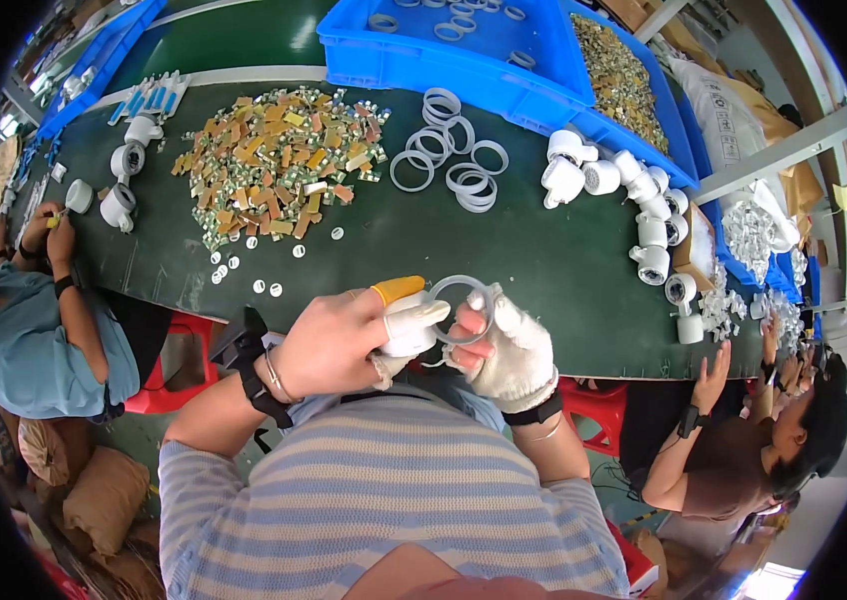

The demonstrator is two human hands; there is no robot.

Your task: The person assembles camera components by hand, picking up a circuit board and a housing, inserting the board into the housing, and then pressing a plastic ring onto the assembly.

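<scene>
My left hand point(334, 338) is bare apart from a yellow cover on one finger. Its fingers are closed around a white rounded plastic piece point(408, 331), mostly hidden by the hand. In a white knit glove with bare fingertips, my right hand point(512, 350) grips a translucent ring point(490, 311). The ring stands nearly upright between the hands, close to the white piece. Both hands are over the near edge of the table, in front of my striped top. Several similar loose rings point(429, 145) lie farther back on the table.
A heap of small circuit boards point(279, 165) covers the left middle of the green table point(364, 260), small white discs beside it. White jointed housings point(652, 232) line the right. Behind stands a blue crate point(449, 68) with rings. People sit at both sides.
</scene>
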